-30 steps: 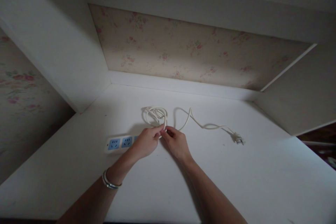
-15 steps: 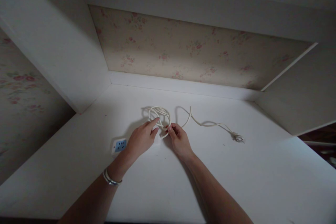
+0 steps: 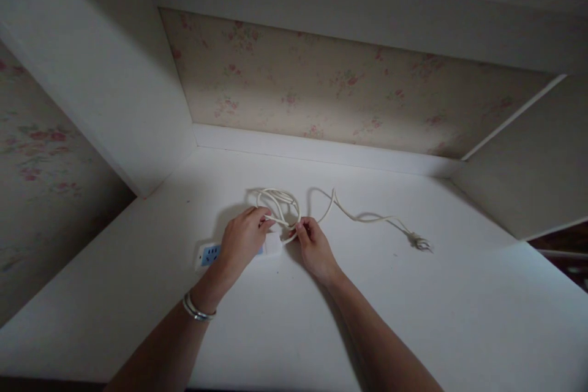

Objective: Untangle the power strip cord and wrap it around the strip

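While the right hand (image 3: 313,246) keeps pinching the cream looped cable (image 3: 279,202), the left hand (image 3: 242,239) has curled around a strand.

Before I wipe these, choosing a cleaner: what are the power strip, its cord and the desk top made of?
Power strip: apparently smooth white moulded plastic, blue socket faces. Cord: cream, likely rubber or PVC sheath; it loops limply. Desk top: matte white, probably painted or laminated board.

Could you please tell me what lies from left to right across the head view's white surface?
In order: power strip's blue socket end → left hand → right hand, pinching the cable → plug.
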{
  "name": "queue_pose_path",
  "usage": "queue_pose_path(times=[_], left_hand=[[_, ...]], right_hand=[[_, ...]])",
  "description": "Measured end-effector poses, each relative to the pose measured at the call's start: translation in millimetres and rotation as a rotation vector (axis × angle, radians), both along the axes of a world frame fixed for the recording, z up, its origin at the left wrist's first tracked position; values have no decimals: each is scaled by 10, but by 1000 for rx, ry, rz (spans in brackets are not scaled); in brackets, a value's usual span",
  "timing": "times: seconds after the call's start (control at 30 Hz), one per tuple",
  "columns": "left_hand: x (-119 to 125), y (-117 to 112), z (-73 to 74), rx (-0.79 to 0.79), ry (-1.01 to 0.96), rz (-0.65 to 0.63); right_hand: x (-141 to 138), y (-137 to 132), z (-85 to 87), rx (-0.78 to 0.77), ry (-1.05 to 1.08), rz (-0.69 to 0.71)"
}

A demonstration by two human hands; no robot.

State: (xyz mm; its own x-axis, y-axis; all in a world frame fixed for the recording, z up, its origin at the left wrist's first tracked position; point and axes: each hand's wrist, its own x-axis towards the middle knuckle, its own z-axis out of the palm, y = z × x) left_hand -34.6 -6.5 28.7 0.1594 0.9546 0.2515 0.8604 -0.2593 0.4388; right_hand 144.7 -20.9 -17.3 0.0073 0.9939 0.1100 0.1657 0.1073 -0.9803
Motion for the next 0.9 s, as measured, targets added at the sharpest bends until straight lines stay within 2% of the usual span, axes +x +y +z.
queue_pose_path(times=[0.23, 0.43, 0.63, 0.8, 0.9], left_hand=[[-108, 19, 60, 81, 22, 51], [-190, 87, 70, 121, -150, 99], [-311, 214, -11, -112, -647, 150], [-349, 242, 45, -273, -1187, 156], [-340, 239, 77, -358, -1383, 139]], right_hand=[[2, -3, 51, -57, -50, -63], [33, 15, 57, -85, -31, -120], [72, 1, 99, -39, -110, -173], [72, -17, 150, -4, -225, -233], [78, 0, 130, 6, -271, -242]])
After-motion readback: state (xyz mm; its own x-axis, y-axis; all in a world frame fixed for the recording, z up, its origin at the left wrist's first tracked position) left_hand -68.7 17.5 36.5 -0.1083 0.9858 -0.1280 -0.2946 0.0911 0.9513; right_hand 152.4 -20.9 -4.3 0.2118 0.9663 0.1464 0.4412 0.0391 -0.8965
